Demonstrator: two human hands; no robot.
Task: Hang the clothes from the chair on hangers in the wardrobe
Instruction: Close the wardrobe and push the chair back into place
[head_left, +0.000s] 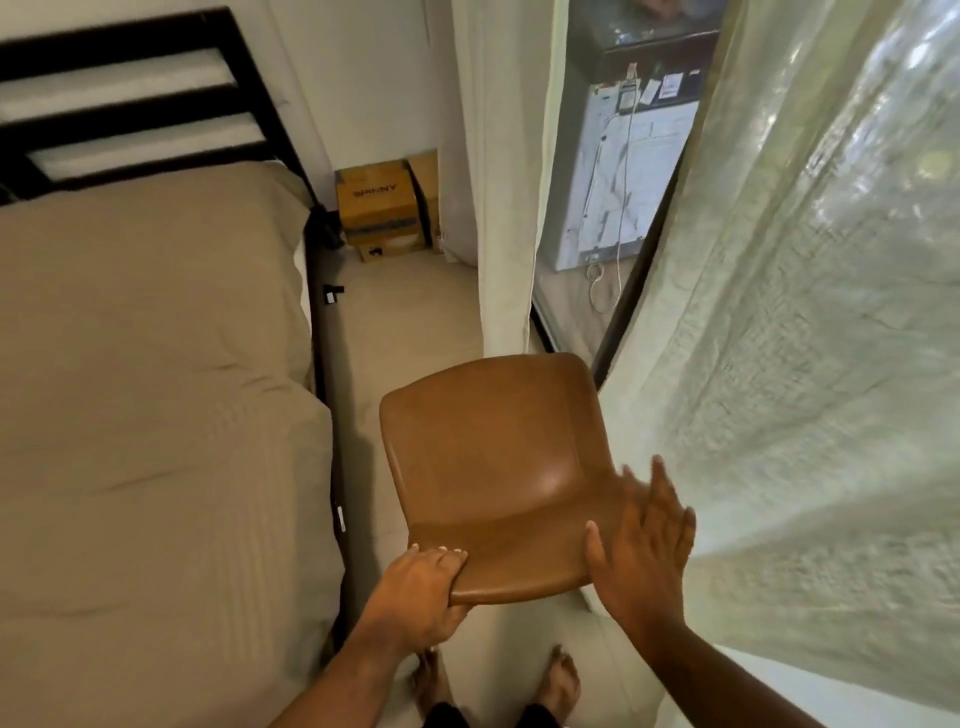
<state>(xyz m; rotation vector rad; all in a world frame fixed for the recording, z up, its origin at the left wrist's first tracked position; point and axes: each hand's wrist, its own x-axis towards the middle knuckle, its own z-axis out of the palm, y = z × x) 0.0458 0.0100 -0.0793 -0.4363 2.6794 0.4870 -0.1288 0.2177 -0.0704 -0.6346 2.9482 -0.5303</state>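
- The chair stands on the floor with the bed to its left and the curtain touching its right side. No clothes show on it, and neither wardrobe nor hangers are in view. The task may be stalled, or its clothes may be elsewhere.
- The left hand grips the chair's near edge, fingers curled over it. The right hand is spread wide and holds nothing, at the chair's right edge. Whether it touches the chair cannot be told.
- With only one hand gripping, a pull could likely twist the chair into the bed frame on its left.
- The curtain at the chair's right could snag on the shell or a leg and be dragged along.
- The person's bare feet are just behind the chair, and a chair drawn back could land a leg on the toes.
- The boxes well beyond the chair would probably block a push forward.
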